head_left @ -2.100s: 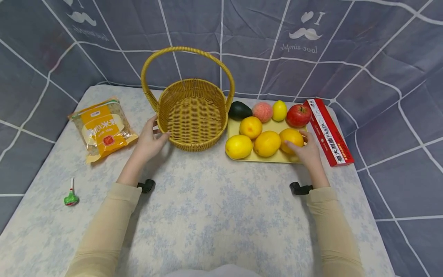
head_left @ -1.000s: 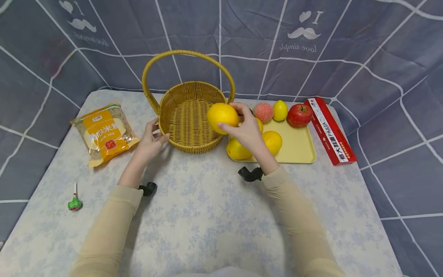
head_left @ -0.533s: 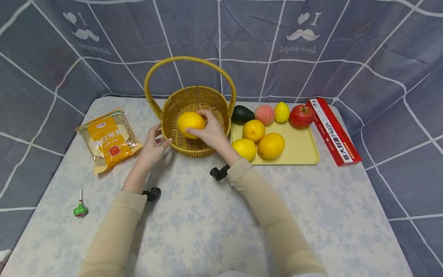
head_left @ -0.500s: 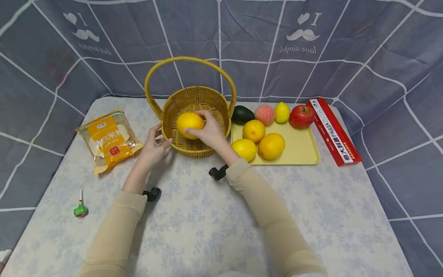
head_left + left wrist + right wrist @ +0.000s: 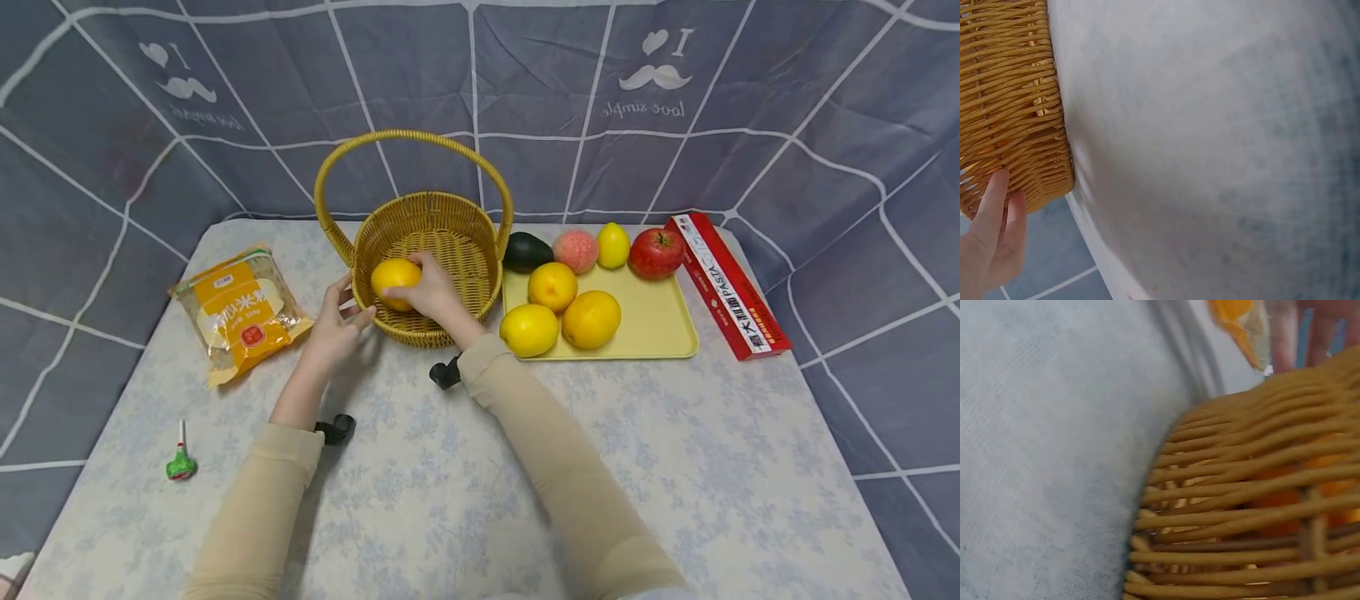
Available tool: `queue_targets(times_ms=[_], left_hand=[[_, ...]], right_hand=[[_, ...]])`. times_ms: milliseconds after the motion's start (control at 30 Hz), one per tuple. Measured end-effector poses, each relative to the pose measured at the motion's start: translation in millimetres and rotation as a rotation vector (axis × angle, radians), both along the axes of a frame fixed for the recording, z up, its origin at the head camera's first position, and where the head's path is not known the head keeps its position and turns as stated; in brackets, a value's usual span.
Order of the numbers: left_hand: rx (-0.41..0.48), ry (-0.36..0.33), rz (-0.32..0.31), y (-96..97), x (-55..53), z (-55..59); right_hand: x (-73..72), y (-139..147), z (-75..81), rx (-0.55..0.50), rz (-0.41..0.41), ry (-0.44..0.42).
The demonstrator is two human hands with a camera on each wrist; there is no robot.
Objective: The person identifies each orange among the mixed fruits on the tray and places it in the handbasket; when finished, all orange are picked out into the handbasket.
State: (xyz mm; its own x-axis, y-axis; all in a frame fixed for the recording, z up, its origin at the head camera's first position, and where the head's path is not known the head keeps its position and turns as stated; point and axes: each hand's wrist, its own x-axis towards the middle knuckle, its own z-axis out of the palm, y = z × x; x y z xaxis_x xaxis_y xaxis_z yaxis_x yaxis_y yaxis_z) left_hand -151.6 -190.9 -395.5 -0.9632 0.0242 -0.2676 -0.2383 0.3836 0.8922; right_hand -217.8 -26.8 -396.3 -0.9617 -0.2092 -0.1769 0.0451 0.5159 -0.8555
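Note:
In the head view, a yellow wicker basket (image 5: pixel 468 267) with a tall arched handle stands at the back of the table. My right hand (image 5: pixel 435 292) reaches over its front rim and grips an orange (image 5: pixel 395 282) low inside, near the left wall. The right wrist view shows the front weave, with orange colour behind the strands. My left hand (image 5: pixel 333 329) rests against the outer left side of the basket; in the left wrist view its straight fingers (image 5: pixel 992 203) touch the weave. Right of the basket, a pale yellow tray (image 5: pixel 648 321) bears several fruits, including a second orange (image 5: pixel 552 287).
On the tray or its back edge are yellow fruits (image 5: pixel 528 330), an avocado (image 5: pixel 527 252), a peach (image 5: pixel 576 251), a lemon (image 5: pixel 613 245) and an apple (image 5: pixel 657 253). A red pasta box (image 5: pixel 729 287) lies rightmost. Leftward are a grain bag (image 5: pixel 243 317) and a green lollipop (image 5: pixel 181 464).
My right hand took the orange from the tray's right end, carried it left over the rim and lowered it inside the basket. My left hand has stayed at the basket's side.

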Motion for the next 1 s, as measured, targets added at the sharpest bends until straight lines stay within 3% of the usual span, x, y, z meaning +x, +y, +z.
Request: queue_targets(times_ms=[233,433,733,867,1000], left_hand=[[-0.002,-0.001,0.017,-0.8,4.7,0.7],[-0.003,0.013,0.014,-1.9,3.7,2.8],[0.010,-0.010,0.025,-4.1,1.7,2.3],[0.025,-0.010,0.018,-2.1,-0.5,1.0],[0.031,-0.023,0.022,-0.4,-0.9,0.7]], right_hand=[[6.1,-4.7,4.2,0.169,0.114,0.076],[11.0,-1.4,11.6,0.230,0.137,0.093],[35.7,35.5,41.5,0.160,0.159,0.106],[46.9,69.1,52.3,0.078,0.138,0.136],[57.1,112.1,57.2,-0.050,0.066,0.139]])
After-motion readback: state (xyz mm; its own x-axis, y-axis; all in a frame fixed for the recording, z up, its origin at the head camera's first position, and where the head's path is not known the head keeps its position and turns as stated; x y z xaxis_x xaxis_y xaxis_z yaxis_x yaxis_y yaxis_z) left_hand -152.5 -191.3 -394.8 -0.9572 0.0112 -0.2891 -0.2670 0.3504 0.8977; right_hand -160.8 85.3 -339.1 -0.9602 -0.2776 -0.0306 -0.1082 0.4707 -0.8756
